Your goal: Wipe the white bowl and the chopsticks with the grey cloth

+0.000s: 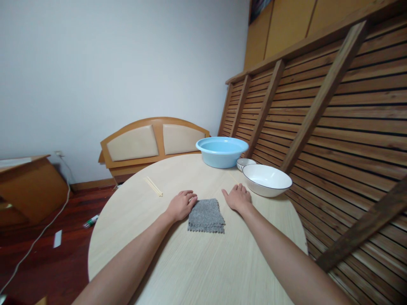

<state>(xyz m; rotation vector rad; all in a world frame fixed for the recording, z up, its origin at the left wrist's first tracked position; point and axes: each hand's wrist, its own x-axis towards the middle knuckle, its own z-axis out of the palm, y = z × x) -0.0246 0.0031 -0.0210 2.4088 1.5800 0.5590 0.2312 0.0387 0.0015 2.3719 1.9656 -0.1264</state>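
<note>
A grey folded cloth (206,216) lies on the round pale wooden table (178,262) between my hands. My left hand (182,204) rests palm down at the cloth's left edge, fingers loosely curled and touching its corner, holding nothing. My right hand (237,197) lies flat on the table just right of the cloth, fingers stretched out, a little short of a white bowl (266,179). A pair of pale chopsticks (154,186) lies on the table to the far left of my left hand.
A light blue plastic basin (221,151) stands at the table's far edge, with a small white bowl (245,163) beside it. Slatted wooden bed frames (333,127) lean along the right. A headboard (152,144) stands against the white wall. A cable (38,237) runs over the floor at left.
</note>
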